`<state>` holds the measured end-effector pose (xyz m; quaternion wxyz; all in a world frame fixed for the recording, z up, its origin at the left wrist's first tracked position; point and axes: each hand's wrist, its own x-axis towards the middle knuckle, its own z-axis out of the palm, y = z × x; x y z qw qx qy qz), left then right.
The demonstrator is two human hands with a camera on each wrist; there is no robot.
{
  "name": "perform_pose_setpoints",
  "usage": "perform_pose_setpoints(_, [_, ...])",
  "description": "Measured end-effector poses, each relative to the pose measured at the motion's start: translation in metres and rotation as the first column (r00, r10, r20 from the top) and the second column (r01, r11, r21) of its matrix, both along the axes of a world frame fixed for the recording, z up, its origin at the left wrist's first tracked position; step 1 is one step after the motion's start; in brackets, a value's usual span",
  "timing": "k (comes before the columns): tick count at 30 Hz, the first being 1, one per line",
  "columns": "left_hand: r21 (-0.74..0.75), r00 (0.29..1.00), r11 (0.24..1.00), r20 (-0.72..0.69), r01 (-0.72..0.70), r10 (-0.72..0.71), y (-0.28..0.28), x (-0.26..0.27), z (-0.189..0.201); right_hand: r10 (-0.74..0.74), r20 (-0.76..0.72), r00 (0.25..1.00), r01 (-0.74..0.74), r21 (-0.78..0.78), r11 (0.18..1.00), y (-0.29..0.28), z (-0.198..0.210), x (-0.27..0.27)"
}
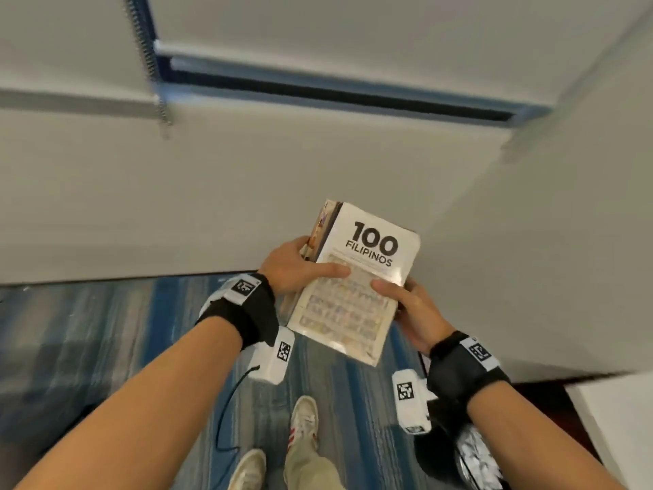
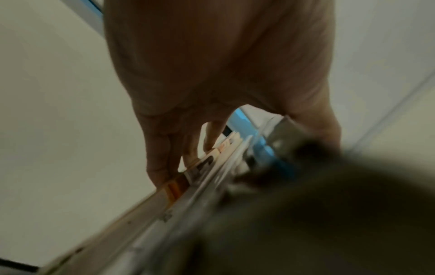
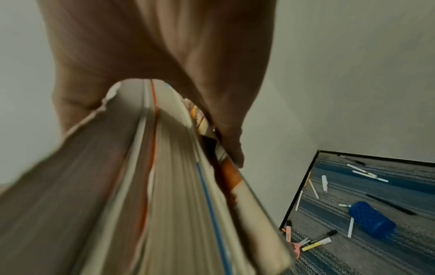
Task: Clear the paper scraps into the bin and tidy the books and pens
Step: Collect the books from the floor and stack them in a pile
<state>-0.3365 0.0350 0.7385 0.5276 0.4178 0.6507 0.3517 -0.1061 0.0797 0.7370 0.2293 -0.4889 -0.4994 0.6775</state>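
A stack of books (image 1: 353, 277), topped by a white one titled "100 Filipinos", is held in the air in front of a white wall. My left hand (image 1: 300, 267) grips its left edge, thumb lying across the cover. My right hand (image 1: 406, 305) grips the right edge, thumb on the cover too. The right wrist view looks along the page edges of the stack of books (image 3: 164, 186). Several pens and markers (image 3: 317, 241) lie scattered on the carpet beside a blue ribbed pen holder (image 3: 372, 221) on its side. The left wrist view shows my fingers (image 2: 160, 158) on the book edges (image 2: 207, 167).
White walls (image 1: 176, 206) meet in a corner ahead. Blue striped carpet (image 1: 106, 330) lies below, with my two feet (image 1: 304, 419) on it. A black bin with a foil-like liner (image 1: 470, 457) stands at the lower right, next to a white surface (image 1: 618, 419).
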Motion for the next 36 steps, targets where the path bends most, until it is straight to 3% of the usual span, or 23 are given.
perform_pose_setpoints(9, [0.013, 0.923, 0.923, 0.024, 0.385, -0.385, 0.008, 0.17, 0.062, -0.391, 0.008, 0.92, 0.391, 0.022, 0.92, -0.082, 0.065, 0.166])
perform_pose_setpoints(15, [-0.01, 0.763, 0.763, 0.026, 0.647, -0.646, 0.007, 0.325, 0.065, -0.568, -0.066, 0.82, 0.566, -0.051, 0.823, -0.142, 0.076, 0.301])
perform_pose_setpoints(23, [-0.065, 0.595, 0.591, 0.079, 0.804, -0.8, 0.005, 0.549, 0.042, -0.722, 0.057, 0.69, 0.723, -0.019, 0.69, -0.173, 0.053, 0.5])
perform_pose_setpoints(25, [-0.095, 0.592, 0.585, 0.085, 0.805, -0.801, 0.005, 0.592, 0.032, -0.739, 0.066, 0.671, 0.742, -0.034, 0.67, -0.175, 0.038, 0.541])
perform_pose_setpoints(29, [-0.138, 0.652, 0.641, 0.048, 0.755, -0.757, 0.016, 0.659, 0.016, -0.784, 0.051, 0.619, 0.783, -0.116, 0.611, -0.164, 0.018, 0.601])
perform_pose_setpoints(31, [-0.154, 0.672, 0.658, 0.061, 0.737, -0.738, 0.025, 0.68, 0.012, -0.809, 0.039, 0.586, 0.803, -0.157, 0.575, -0.154, 0.009, 0.619])
perform_pose_setpoints(36, [-0.135, 0.701, 0.689, 0.079, 0.712, -0.709, 0.052, 0.707, 0.0, -0.809, 0.032, 0.587, 0.797, -0.2, 0.571, -0.124, -0.007, 0.642])
